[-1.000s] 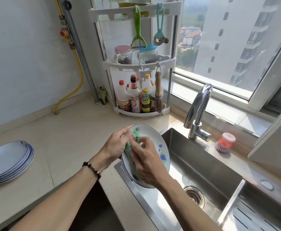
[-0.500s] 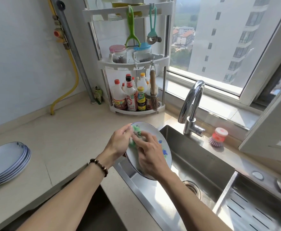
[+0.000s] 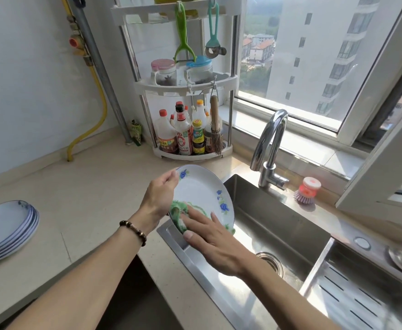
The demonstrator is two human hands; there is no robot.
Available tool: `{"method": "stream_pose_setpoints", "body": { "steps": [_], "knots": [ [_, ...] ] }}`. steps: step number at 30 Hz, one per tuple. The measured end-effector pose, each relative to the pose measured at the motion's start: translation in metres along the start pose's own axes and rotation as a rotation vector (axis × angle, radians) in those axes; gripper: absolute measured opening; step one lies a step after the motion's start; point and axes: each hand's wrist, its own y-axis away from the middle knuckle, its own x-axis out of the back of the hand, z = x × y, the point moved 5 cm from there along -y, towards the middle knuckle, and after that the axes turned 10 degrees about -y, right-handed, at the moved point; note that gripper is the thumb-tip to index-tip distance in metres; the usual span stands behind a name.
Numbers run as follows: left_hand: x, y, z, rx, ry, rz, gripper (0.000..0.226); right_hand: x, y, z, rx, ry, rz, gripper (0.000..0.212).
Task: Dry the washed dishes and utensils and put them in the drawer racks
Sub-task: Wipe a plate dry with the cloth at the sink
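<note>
A white plate with blue flowers (image 3: pixel 201 191) is held tilted over the left edge of the sink. My left hand (image 3: pixel 159 195) grips its left rim, thumb on the top edge. My right hand (image 3: pixel 209 236) lies flat with straight fingers and presses a green and white cloth (image 3: pixel 178 211) against the lower part of the plate's face. A stack of several similar plates (image 3: pixel 7 229) rests on the counter at the far left.
A steel sink (image 3: pixel 266 222) with a tall faucet (image 3: pixel 269 148) is on the right, with a slotted drain tray (image 3: pixel 352 296) beside it. A pink dish brush (image 3: pixel 307 190) stands on the sink ledge. A corner rack (image 3: pixel 190 91) holds bottles and jars.
My right hand and the cloth slid from the top of the plate down to its lower part. The upper face of the plate now shows. The view shifted slightly.
</note>
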Motion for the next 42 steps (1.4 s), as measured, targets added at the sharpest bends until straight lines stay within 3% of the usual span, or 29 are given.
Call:
{"method": "stream_pose_setpoints", "body": {
  "steps": [4,8,11,17,20,22,24,28,31,36,39,42],
  "knots": [
    [-0.015,0.006,-0.001,-0.018,-0.026,-0.047,0.033,0.006,-0.024,0.000,-0.112,-0.028,0.083,0.089],
    [0.003,0.001,0.004,0.038,0.000,0.067,0.033,0.006,-0.004,-0.002,-0.031,-0.035,0.020,0.083],
    [0.012,-0.002,0.006,0.009,-0.098,0.074,0.033,0.015,0.013,0.016,-0.074,0.085,-0.009,0.085],
    [0.006,0.003,0.016,-0.051,-0.158,0.170,0.060,0.002,0.004,0.005,-0.018,0.147,0.035,0.089],
    [0.010,-0.002,0.014,-0.037,-0.143,0.129,0.053,0.018,0.008,0.027,-0.070,0.342,0.034,0.085],
    [0.013,-0.002,0.012,-0.024,-0.116,0.203,0.038,0.022,0.008,0.035,-0.134,0.396,0.071,0.093],
    [0.011,0.001,0.010,0.007,-0.101,0.294,0.032,0.015,0.001,0.019,-0.083,0.325,0.110,0.097],
    [0.012,-0.003,0.004,0.026,-0.054,0.258,0.028,0.015,0.001,0.010,0.001,0.312,0.084,0.093],
    [0.015,-0.005,-0.002,0.034,-0.044,0.233,0.032,0.036,0.003,0.034,-0.117,0.458,0.087,0.100],
    [0.011,-0.003,-0.003,0.057,-0.015,0.344,0.037,0.015,-0.006,0.005,0.006,0.232,0.081,0.101],
    [0.013,-0.005,-0.001,0.033,-0.008,0.227,0.032,0.033,0.000,0.027,-0.041,0.386,0.070,0.104],
    [0.015,-0.004,-0.002,0.042,0.035,0.238,0.032,0.039,0.001,0.031,-0.094,0.455,0.113,0.110]
  ]
}}
